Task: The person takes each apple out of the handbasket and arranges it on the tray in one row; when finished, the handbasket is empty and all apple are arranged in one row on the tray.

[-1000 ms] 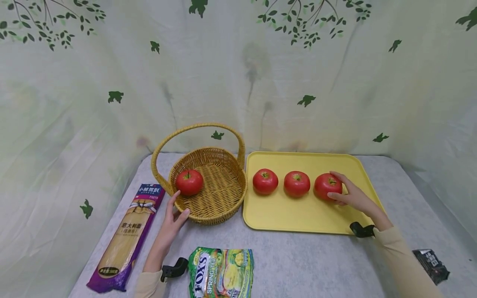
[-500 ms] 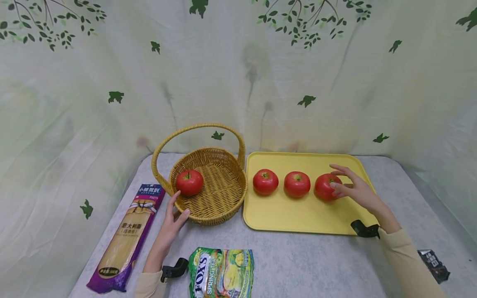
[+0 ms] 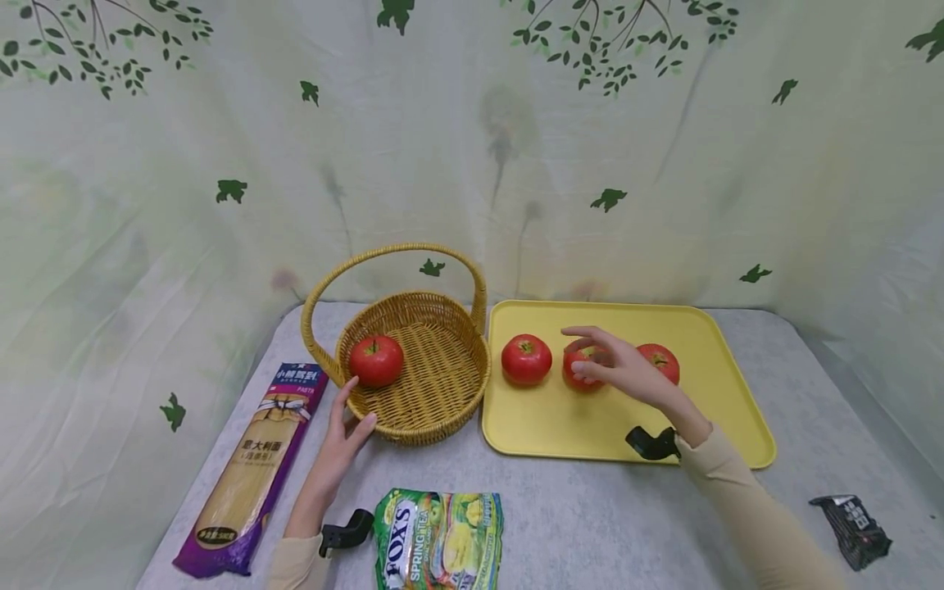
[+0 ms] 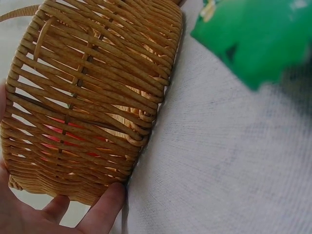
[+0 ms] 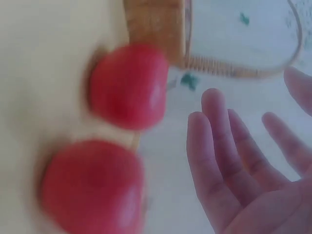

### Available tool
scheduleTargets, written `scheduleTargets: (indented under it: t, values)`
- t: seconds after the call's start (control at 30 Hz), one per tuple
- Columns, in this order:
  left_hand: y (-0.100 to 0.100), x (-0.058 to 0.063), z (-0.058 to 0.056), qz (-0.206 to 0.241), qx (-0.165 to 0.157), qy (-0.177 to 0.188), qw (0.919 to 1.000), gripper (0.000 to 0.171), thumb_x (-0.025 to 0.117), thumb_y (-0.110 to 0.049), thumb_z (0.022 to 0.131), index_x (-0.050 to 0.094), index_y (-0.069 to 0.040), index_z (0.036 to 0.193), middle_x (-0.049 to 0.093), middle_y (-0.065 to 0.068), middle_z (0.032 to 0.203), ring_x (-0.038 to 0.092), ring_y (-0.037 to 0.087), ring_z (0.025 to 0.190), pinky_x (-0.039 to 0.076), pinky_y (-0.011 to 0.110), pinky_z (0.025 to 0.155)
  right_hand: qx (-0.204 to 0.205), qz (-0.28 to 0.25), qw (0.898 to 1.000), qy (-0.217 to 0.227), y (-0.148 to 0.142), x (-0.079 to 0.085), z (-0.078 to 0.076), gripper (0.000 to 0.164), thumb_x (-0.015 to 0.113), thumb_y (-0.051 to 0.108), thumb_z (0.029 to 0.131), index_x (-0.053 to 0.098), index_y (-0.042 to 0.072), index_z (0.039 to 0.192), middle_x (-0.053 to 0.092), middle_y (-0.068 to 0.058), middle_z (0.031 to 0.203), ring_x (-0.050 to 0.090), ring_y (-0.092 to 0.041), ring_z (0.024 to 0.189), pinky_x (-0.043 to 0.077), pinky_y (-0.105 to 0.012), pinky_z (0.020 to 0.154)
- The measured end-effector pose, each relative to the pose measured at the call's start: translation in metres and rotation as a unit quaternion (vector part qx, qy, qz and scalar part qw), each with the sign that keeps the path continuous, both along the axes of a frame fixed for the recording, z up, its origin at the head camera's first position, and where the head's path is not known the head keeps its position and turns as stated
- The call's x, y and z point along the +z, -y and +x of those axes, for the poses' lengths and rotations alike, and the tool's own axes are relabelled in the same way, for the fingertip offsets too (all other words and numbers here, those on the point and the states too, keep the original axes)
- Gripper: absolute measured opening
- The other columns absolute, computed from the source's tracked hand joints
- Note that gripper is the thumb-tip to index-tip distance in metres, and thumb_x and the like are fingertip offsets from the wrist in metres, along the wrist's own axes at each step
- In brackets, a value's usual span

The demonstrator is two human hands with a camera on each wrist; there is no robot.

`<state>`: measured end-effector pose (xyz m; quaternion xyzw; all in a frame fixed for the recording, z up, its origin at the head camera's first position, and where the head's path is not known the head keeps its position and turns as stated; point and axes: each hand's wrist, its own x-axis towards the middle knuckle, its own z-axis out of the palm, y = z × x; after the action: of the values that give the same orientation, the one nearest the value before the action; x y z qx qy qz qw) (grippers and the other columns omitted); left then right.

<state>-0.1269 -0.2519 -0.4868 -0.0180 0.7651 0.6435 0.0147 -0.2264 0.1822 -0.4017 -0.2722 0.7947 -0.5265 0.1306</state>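
Observation:
A round wicker basket (image 3: pixel 431 369) with a tall handle holds one red apple (image 3: pixel 376 360) at its left side. My left hand (image 3: pixel 338 455) holds the basket's front left side, thumb near the rim and fingers (image 4: pixel 105 209) along the outer wall. On the yellow tray (image 3: pixel 560 430) lie three red apples in a row: a left apple (image 3: pixel 526 360), a middle apple (image 3: pixel 575 373) and a right apple (image 3: pixel 661 362). My right hand (image 3: pixel 623 369), fingers spread and holding nothing, hovers over the middle apple and partly hides it. In the right wrist view the fingers (image 5: pixel 200 146) stand apart from two blurred apples.
A pasta bag (image 3: pixel 254 471) lies at the left table edge. Near the front lies a green candy bag (image 3: pixel 438 537), close to my left wrist. At the far right is a small black packet (image 3: pixel 854 528). A patterned curtain (image 3: pixel 472 164) hangs behind the table.
My right hand has let go of the right apple and moved left to above the middle apple. The right apple stays on the tray. My left hand has not moved.

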Motion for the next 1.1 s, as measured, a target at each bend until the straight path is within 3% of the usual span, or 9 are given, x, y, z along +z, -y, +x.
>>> scheduleTargets:
  t: [0.17, 0.4, 0.6, 0.73, 1.0, 1.1]
  values:
    - [0.0, -0.001, 0.0, -0.002, 0.004, 0.006, 1.0, 0.066, 0.048, -0.021, 0.102, 0.009, -0.032, 0.153, -0.008, 0.007, 0.158, 0.015, 0.047, 0.137, 0.023, 0.062, 0.103, 0.053, 0.003, 0.998, -0.022, 0.043, 0.003, -0.006, 0.05, 0.063, 0.012, 0.093, 0.045, 0.011, 0.14, 0.053, -0.023, 0.125, 0.063, -0.028, 0.093, 0.051, -0.049, 0.082]
    - [0.0, -0.001, 0.001, -0.003, 0.006, 0.005, 1.0, 0.065, 0.048, -0.021, 0.102, 0.009, -0.033, 0.153, -0.008, 0.007, 0.158, 0.014, 0.048, 0.137, 0.022, 0.063, 0.103, 0.118, 0.037, 0.99, -0.069, 0.103, 0.009, -0.016, 0.052, 0.064, 0.018, 0.093, 0.044, 0.016, 0.142, 0.057, -0.012, 0.124, 0.063, -0.022, 0.093, 0.05, -0.038, 0.08]
    - [0.0, 0.0, 0.001, -0.005, 0.004, 0.002, 1.0, 0.065, 0.048, -0.02, 0.102, 0.009, -0.033, 0.153, -0.008, 0.008, 0.158, 0.014, 0.048, 0.137, 0.022, 0.064, 0.102, 0.166, 0.047, 0.983, -0.07, 0.146, 0.013, -0.023, 0.057, 0.063, 0.023, 0.094, 0.038, 0.016, 0.145, 0.051, -0.011, 0.133, 0.059, -0.022, 0.104, 0.048, -0.035, 0.086]
    - [-0.001, 0.001, 0.001, -0.007, 0.005, 0.002, 1.0, 0.065, 0.048, -0.02, 0.102, 0.009, -0.033, 0.153, -0.008, 0.008, 0.158, 0.015, 0.048, 0.137, 0.022, 0.065, 0.102, 0.175, 0.059, 0.982, -0.048, 0.17, 0.016, -0.03, 0.061, 0.063, 0.025, 0.094, 0.034, 0.021, 0.147, 0.047, -0.009, 0.137, 0.06, -0.021, 0.103, 0.049, -0.032, 0.084]
    - [0.0, 0.001, 0.001, -0.009, 0.006, 0.003, 0.9999, 0.065, 0.047, -0.021, 0.102, 0.009, -0.033, 0.153, -0.008, 0.009, 0.158, 0.015, 0.048, 0.137, 0.022, 0.065, 0.102, 0.168, 0.084, 0.981, -0.039, 0.208, 0.019, -0.047, 0.067, 0.064, 0.03, 0.092, 0.03, 0.022, 0.149, 0.041, -0.009, 0.144, 0.046, -0.02, 0.125, 0.045, -0.033, 0.091]
    - [0.0, 0.001, 0.001, -0.009, 0.005, 0.003, 0.9999, 0.065, 0.047, -0.021, 0.102, 0.008, -0.032, 0.153, -0.009, 0.009, 0.158, 0.015, 0.048, 0.137, 0.022, 0.065, 0.102, 0.165, 0.081, 0.983, -0.015, 0.221, 0.017, -0.054, 0.07, 0.066, 0.027, 0.091, 0.029, 0.021, 0.15, 0.037, -0.011, 0.146, 0.055, -0.021, 0.114, 0.048, -0.034, 0.087]
